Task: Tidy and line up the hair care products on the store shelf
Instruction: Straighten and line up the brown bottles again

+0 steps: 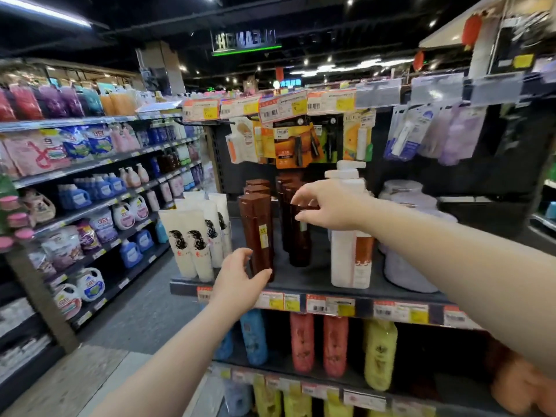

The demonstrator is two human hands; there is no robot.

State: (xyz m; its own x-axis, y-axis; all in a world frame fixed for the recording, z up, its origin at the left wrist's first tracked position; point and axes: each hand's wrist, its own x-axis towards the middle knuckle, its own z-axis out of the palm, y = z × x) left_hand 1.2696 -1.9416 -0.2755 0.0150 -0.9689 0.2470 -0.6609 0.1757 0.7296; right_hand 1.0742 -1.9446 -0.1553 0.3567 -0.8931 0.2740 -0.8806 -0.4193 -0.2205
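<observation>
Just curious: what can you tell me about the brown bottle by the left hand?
The front brown bottle is tall, angular, glossy like plastic, with a matching cap and a yellow sticker. It stands upright near the front of the shelf, first in its row. The left hand grips its base.

Person's body, as seen from the head camera: two arms and two hands only. Left arm is bare from the wrist to the lower frame edge. Right arm is likewise bare to the right frame edge. Left hand and right hand are bare, as are the wrists and fingers. Wrists are slender. Nails are too blurred to assess.
</observation>
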